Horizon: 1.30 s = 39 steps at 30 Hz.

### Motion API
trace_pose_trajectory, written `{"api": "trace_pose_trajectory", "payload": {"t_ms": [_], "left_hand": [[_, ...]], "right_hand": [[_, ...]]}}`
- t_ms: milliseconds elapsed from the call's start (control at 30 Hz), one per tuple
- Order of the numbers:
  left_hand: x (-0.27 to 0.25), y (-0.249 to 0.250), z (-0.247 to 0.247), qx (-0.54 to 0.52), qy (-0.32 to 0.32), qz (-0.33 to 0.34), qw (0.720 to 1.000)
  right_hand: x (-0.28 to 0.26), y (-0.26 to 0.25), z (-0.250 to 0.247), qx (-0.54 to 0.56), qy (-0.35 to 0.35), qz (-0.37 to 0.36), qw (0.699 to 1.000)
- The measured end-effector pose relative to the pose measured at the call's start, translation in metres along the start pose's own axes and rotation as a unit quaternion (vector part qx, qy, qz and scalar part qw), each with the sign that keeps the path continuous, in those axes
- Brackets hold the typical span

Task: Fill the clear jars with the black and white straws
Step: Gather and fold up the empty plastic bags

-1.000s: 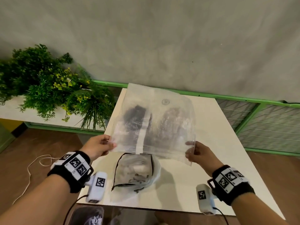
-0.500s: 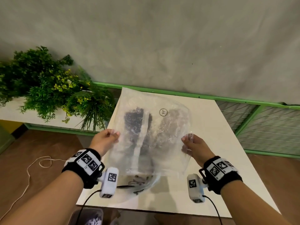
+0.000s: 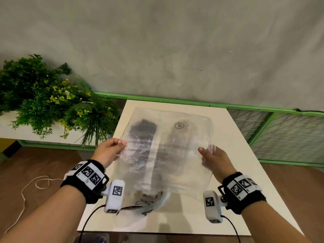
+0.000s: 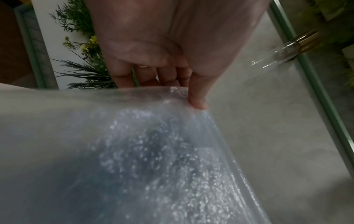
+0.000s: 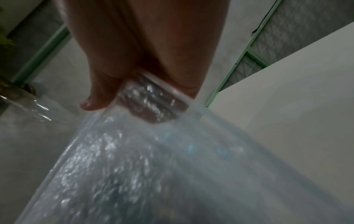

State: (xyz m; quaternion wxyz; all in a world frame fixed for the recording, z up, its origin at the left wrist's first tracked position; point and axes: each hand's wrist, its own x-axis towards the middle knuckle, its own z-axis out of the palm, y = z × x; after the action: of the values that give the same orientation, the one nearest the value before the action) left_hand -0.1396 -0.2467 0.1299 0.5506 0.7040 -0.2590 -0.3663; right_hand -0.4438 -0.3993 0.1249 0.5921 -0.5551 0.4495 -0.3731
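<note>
A cloudy, crinkled glossy plastic sheet (image 3: 166,151) over a smooth matt white table (image 3: 233,155), beside wood-look flooring (image 3: 43,165).

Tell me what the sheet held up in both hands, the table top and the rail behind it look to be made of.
Sheet: thin clear plastic, apparently bubble wrap; see-through, with fine glinting dimples in both wrist views.
Table: smooth matte off-white board, possibly laminate; no grain or gloss shows.
Rail: looks like green-painted metal; straight thin bars framing wire mesh.
</note>
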Motion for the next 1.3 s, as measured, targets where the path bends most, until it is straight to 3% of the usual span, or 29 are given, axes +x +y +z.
{"api": "trace_pose_trajectory", "payload": {"t_ms": [100,133,200,267,300,367,467,533,600,667,733,800,833,900,967,1033,1067,1133,1233,1300], "left_hand": [[-0.003,0.001,0.000,-0.020,0.014,-0.001,1.000],[-0.004,0.001,-0.002,-0.028,0.014,0.003,1.000],[-0.005,0.005,-0.007,-0.032,-0.026,0.023,0.999],[-0.008,0.011,-0.009,0.026,-0.087,0.051,0.995],[-0.008,0.012,-0.009,0.073,-0.097,0.070,0.990],[-0.007,0.012,-0.009,0.125,-0.050,0.109,0.985],[-0.005,0.015,-0.015,0.139,0.059,0.142,0.978],[-0.005,0.020,-0.021,0.284,0.123,0.171,0.935],[-0.010,0.031,-0.020,0.445,0.146,0.227,0.854],[-0.020,0.046,-0.010,0.525,0.087,0.280,0.799],[-0.027,0.058,0.006,0.544,0.046,0.321,0.774],[-0.034,0.071,0.016,0.497,0.062,0.351,0.791],[-0.037,0.076,0.018,0.462,0.087,0.354,0.808],[-0.042,0.082,0.019,0.405,0.097,0.334,0.846],[-0.045,0.082,0.018,0.327,0.042,0.280,0.902],[-0.053,0.083,0.020,0.169,-0.046,0.186,0.967],[-0.056,0.082,0.024,0.080,-0.081,0.141,0.983],[-0.066,0.083,0.038,-0.052,-0.133,0.062,0.988],[-0.082,0.087,0.054,-0.224,-0.211,-0.052,0.950],[-0.089,0.088,0.060,-0.266,-0.257,-0.057,0.927]], "right_hand": [[0.001,-0.006,0.001,-0.019,0.041,-0.074,0.996],[0.002,-0.009,-0.003,-0.049,0.018,-0.091,0.994],[0.003,-0.017,-0.010,-0.143,-0.091,-0.111,0.979],[0.004,-0.021,-0.009,-0.260,-0.184,-0.121,0.940],[0.006,-0.022,-0.007,-0.321,-0.194,-0.122,0.919],[0.010,-0.021,-0.001,-0.413,-0.146,-0.153,0.886],[0.014,-0.029,0.005,-0.416,-0.030,-0.285,0.863],[0.015,-0.037,0.004,-0.399,0.017,-0.379,0.835],[0.009,-0.053,0.008,-0.384,0.033,-0.437,0.813],[0.000,-0.077,0.015,-0.375,0.013,-0.465,0.802],[-0.008,-0.100,0.021,-0.369,0.001,-0.499,0.784],[-0.016,-0.120,0.022,-0.349,0.005,-0.520,0.780],[-0.021,-0.127,0.021,-0.334,0.001,-0.512,0.791],[-0.036,-0.134,0.020,-0.276,-0.054,-0.453,0.846],[-0.050,-0.133,0.024,-0.178,-0.176,-0.350,0.903],[-0.054,-0.121,0.033,-0.139,-0.242,-0.273,0.921],[-0.054,-0.112,0.040,-0.169,-0.243,-0.259,0.919],[-0.053,-0.091,0.056,-0.269,-0.235,-0.254,0.899],[-0.053,-0.061,0.078,-0.321,-0.220,-0.262,0.883],[-0.051,-0.050,0.090,-0.331,-0.192,-0.274,0.882]]}}
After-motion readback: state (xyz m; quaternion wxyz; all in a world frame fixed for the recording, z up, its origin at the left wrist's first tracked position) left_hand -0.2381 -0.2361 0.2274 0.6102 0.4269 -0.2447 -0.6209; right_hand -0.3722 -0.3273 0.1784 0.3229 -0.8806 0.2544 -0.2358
